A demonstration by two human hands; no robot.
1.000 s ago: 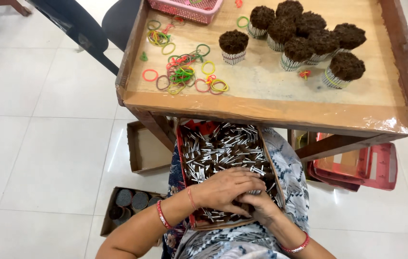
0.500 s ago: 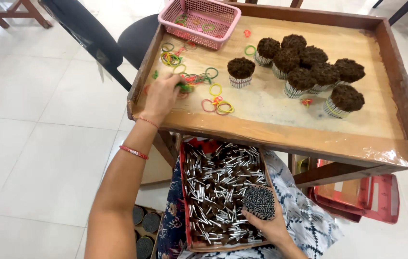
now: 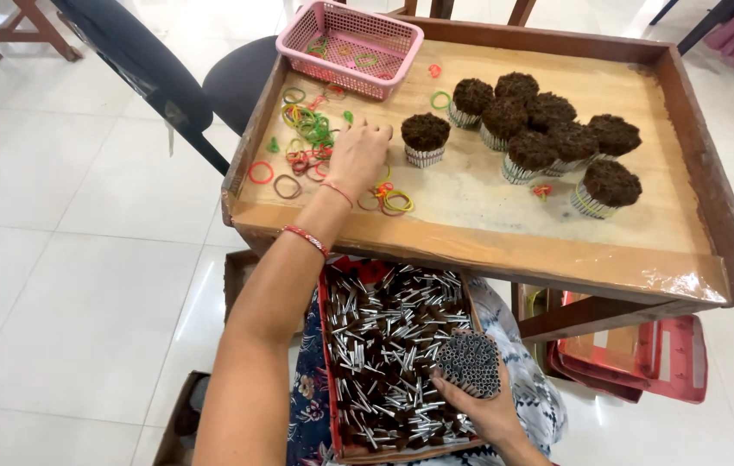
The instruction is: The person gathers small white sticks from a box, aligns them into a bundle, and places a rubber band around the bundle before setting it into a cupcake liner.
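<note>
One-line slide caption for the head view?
Left hand reaches among rubber bands on the wooden tray; right hand holds a stick bundle.

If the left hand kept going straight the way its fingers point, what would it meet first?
Probably the pink plastic basket: the left hand points up the wooden tray, past loose rubber bands, though depth is uncertain.

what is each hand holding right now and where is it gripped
The right hand grips a round bundle of small tubes from below, around its side. The left hand rests among loose rubber bands; whether it grips one cannot be told.
</note>
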